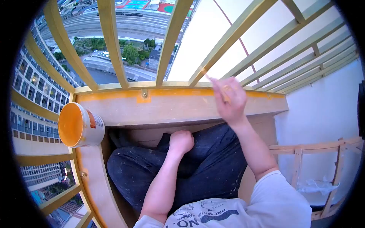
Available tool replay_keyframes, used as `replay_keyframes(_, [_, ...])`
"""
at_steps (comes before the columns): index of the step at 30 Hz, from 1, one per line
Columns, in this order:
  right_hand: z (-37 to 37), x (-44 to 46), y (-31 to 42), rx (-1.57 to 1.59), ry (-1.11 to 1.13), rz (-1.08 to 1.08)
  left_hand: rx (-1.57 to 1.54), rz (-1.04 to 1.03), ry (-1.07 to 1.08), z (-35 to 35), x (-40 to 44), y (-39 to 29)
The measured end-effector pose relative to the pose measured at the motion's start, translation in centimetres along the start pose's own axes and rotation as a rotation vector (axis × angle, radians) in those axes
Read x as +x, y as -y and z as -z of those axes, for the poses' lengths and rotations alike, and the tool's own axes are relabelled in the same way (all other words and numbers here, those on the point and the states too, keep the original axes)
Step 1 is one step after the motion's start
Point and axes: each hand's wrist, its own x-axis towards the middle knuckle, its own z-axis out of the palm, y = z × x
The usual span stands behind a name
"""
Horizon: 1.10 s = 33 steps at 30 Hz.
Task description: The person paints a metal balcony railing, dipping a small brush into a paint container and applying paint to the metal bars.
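My right hand (230,97) is raised over the ledge near the foot of the yellowish railing bars (213,51). Its fingers are closed round a thin brush (205,73), blurred by motion, whose tip is close to a bar. Resting on my lap, my left hand (181,141) is closed in a fist against the dark trousers, and what it holds, if anything, is hidden. A white bucket (93,129) with orange paint inside sits on the ledge corner at the left. An orange strip (182,92) runs along the ledge at the railing's base.
Railing bars enclose the front and left, with buildings and rail tracks far below. A wooden frame (298,149) with clear plastic (318,186) stands at the right by a white wall (317,114). Metal bolts (144,94) sit along the railing base.
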Motion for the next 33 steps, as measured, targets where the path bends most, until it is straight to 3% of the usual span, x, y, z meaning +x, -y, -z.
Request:
replay_keyframes(2, [-2.1, -1.2, 0.8, 0.01, 0.122, -0.037, 0.011, -0.011, 0.012, 0.3, 0.2, -0.2])
replay_keyframes(4, [-5.0, -2.4, 0.8, -0.025, 0.257, 0.086, 0.019, -0.015, 0.026, 0.4, 0.2, -0.3])
replay_keyframes(8, [-6.7, -3.7, 0.9, 0.031, 0.369, -0.023, -0.016, 0.003, 0.039, 0.3, 0.0, -0.2])
replay_keyframes(12, [-7.2, -2.5, 1.2, 0.045, 0.28, 0.016, 0.0, -0.016, -0.003, -0.4, 0.4, -0.3])
replay_keyframes(14, [-8.2, -3.0, 0.8, 0.094, 0.429, 0.066, 0.008, -0.013, -0.019, -0.6, 0.1, -0.3])
replay_keyframes(18, [-7.5, -2.2, 0.8, 0.045, 0.327, 0.027, 0.023, -0.038, -0.059, -0.9, 0.3, -0.1])
replay_keyframes(22, [-8.2, -2.8, 0.9, 0.188, 0.384, -0.041, 0.018, 0.012, 0.033, 0.1, 0.5, -0.3])
replay_keyframes(25, [-7.4, -2.6, 1.5, 0.143, 0.223, -0.183, 0.013, 0.015, 0.075, -0.1, 0.5, -0.4])
replay_keyframes(28, [-8.7, -2.8, 1.0, 0.302, 0.289, -0.342, 0.018, -0.002, 0.028, -0.2, 0.4, -0.4])
replay_keyframes(33, [-8.1, -2.3, 1.2, 0.321, 0.188, -0.399, 0.039, -0.023, -0.015, -0.9, 0.6, -0.1])
